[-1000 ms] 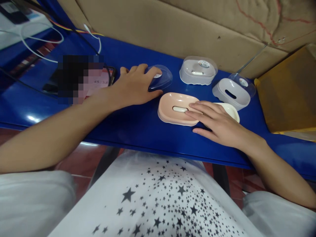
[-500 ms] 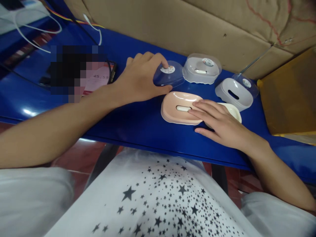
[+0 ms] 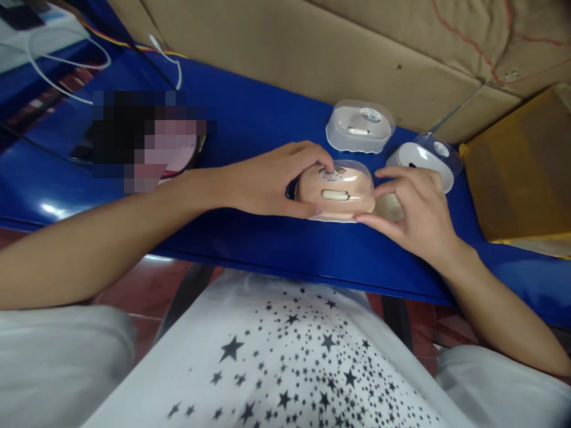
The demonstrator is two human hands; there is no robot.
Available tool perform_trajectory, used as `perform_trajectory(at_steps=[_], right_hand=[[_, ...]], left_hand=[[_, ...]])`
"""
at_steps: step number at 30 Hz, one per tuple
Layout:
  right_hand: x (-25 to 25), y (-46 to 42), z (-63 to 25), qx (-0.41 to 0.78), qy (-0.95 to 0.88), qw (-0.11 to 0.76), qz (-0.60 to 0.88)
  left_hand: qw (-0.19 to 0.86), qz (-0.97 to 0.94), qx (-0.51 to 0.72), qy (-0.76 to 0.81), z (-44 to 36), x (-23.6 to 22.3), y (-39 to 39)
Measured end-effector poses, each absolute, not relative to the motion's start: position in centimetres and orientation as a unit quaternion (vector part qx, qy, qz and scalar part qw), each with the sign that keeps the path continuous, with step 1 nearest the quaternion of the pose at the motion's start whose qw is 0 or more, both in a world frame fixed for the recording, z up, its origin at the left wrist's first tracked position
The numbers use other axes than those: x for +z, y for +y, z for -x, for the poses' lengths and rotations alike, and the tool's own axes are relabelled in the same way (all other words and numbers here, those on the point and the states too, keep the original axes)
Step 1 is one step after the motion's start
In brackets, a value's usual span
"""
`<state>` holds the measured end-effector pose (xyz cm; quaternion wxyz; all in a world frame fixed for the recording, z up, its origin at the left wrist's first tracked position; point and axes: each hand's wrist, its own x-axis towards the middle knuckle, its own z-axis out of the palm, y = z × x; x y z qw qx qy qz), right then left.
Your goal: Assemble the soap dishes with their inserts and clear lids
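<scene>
Pink soap dish under a clear lid sits between both hands on the blue table; left hand grips its left end, fingers on the lid; right hand pinches its right end; near the white covered dish

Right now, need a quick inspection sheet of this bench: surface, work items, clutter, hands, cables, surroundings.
Surface: glossy blue table, glare patches at left.
Work items: peach plastic soap dish under a clear plastic lid with a round sticker; cream dish mostly hidden behind the right hand.
Clutter: grey soap box with clear lid on; second grey soap box, its clear lid resting askew behind it; blurred flat device at left.
Hands: left hand grips the lid and dish at the left end; right hand pinches the right end.
Cables: white cable looped far left; black and coloured wires along the back edge.
Surroundings: brown cardboard behind; yellow board at right.
</scene>
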<state>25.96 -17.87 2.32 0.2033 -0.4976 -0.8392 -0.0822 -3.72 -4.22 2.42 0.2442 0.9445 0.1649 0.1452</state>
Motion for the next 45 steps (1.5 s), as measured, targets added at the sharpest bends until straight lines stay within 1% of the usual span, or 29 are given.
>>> perform_trajectory(at_steps=[4,8,10,13,15,24,33,40,45], right_hand=[[2.1,-17.6,-26.1,-0.041,-0.846,0.231,0.479],[2.2,-17.5,-26.0,-0.058,-0.835,0.266,0.478],[2.2,-17.6,-25.9,-0.055,-0.835,0.255,0.485],[2.1,-17.5,-25.9,-0.022,-0.864,0.193,0.464],[1.8,-17.3,-26.0,-0.007,-0.879,0.176,0.444],[1.5,-17.1,-26.3,0.026,-0.862,0.183,0.472],[1.5,-16.8,-26.5,0.027,-0.849,0.199,0.489],[1.6,-16.8,-26.4,0.039,-0.877,0.181,0.444],[1.4,-16.9,-26.6,0.045,-0.877,0.200,0.435]], left_hand=[[0.251,-0.941,0.156,0.163,3.6,2.5,-4.5],[0.244,-0.940,0.179,0.159,3.6,2.7,-4.7],[0.241,-0.941,0.188,0.146,3.6,2.4,-4.7],[0.238,-0.941,0.219,0.101,3.5,1.5,-4.4],[0.231,-0.941,0.237,0.071,3.5,1.0,-4.2],[0.219,-0.939,0.256,0.066,3.6,0.8,-4.4],[0.200,-0.941,0.264,0.069,3.1,1.1,-4.9],[0.191,-0.939,0.284,0.030,3.1,0.9,-4.7],[0.187,-0.941,0.282,0.014,3.2,0.8,-5.0]])
